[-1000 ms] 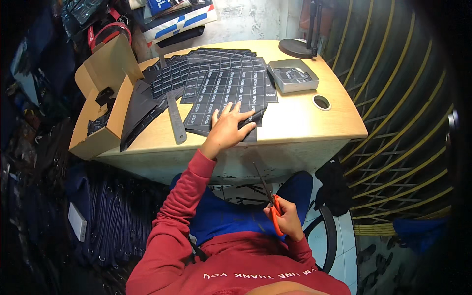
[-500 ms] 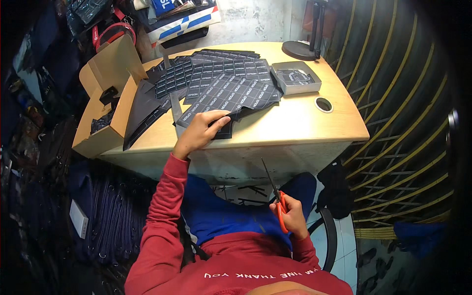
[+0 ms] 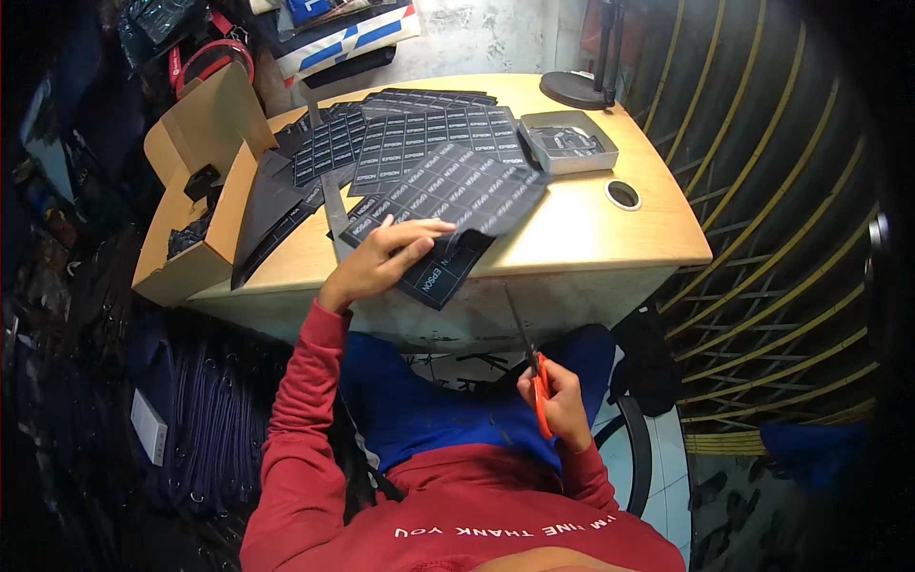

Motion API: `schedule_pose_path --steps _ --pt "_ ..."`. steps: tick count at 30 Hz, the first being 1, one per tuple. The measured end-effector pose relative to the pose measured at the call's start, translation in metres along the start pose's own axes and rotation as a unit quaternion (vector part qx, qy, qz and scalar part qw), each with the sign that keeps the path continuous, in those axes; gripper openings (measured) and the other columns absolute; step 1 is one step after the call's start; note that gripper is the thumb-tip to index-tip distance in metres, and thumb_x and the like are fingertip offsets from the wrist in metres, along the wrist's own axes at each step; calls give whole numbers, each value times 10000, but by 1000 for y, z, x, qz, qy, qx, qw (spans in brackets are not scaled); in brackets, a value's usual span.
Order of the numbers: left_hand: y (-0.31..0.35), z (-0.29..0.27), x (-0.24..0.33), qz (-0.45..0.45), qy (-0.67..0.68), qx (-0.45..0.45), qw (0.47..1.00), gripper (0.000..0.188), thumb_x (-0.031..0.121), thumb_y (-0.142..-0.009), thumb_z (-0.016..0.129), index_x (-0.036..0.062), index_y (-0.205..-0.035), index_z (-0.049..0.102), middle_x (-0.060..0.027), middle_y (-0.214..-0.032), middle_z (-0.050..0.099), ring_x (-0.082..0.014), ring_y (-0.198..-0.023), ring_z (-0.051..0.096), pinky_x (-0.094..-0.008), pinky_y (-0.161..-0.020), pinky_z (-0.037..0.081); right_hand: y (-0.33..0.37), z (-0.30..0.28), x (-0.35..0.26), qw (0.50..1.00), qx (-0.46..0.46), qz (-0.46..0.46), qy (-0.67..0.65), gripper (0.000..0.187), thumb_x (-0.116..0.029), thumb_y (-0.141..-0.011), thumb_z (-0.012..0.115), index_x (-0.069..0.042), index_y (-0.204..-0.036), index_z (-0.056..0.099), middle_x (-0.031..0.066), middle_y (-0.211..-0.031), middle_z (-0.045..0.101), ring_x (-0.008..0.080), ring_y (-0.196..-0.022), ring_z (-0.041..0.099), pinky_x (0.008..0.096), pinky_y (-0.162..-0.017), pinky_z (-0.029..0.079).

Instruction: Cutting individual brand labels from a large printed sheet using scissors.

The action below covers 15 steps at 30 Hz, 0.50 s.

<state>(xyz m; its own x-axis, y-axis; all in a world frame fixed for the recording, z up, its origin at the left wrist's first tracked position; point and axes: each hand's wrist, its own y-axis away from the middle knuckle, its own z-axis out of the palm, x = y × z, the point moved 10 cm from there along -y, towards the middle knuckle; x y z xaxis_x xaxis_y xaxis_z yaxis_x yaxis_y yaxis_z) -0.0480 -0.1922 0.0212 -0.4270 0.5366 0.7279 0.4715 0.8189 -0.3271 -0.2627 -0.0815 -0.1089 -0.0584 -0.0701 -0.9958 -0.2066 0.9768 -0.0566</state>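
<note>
The left hand [image 3: 386, 257] lies over the near edge of a black printed sheet [image 3: 462, 186], its fingers stretched out along the edge and the thumb just below them; whether it pinches the sheet or only presses on it, I cannot tell. The sheet lies askew at the front of the table [image 3: 581, 224], on top of other sheets; its right side curls up, and another black sheet [image 3: 438, 276] juts out beneath it — past the table's front edge.

The right hand [image 3: 560, 400] is closed around the orange handles of a pair of scissors [image 3: 540, 391], held low over the lap; the blades look drawn together, and their tip points up toward the table edge, well apart from the sheets.

Behind the top sheet a pile of more black sheets [image 3: 429, 138] fans across the table; a grey ruler [image 3: 334, 205] lies just left of it, partly by the left hand. Farther left stands an open cardboard box [image 3: 240, 205] with dark things inside; to the right sit a grey tray [image 3: 577, 165] holding small dark pieces, a roll of tape [image 3: 612, 202] nearer the front, and a stand [image 3: 577, 91] with a round black base — at the back corner.
</note>
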Motion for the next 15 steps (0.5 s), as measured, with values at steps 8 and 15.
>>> schedule_pose_path --steps 8,15 --pt "37 13 14 54 -123 -92 987 163 240 -876 585 105 -839 669 -7 -1225 579 -258 -1277 409 -637 -1051 62 -46 -20 -5 956 163 -63 -235 283 -288 -897 600 -15 -840 556 -36 -615 486 -3 -404 364 173 -354 262" --pt "56 8 18 52 -231 -130 963 103 193 -805 663 157 -901 664 -4 -1272 527 -264 -1291 379 -636 -1042 141 -59 -22 -20 939 279 -60 -192 212 -170 -863 637 -48 -764 494 -51 -504 394 25 -353 321 215 -323 230"
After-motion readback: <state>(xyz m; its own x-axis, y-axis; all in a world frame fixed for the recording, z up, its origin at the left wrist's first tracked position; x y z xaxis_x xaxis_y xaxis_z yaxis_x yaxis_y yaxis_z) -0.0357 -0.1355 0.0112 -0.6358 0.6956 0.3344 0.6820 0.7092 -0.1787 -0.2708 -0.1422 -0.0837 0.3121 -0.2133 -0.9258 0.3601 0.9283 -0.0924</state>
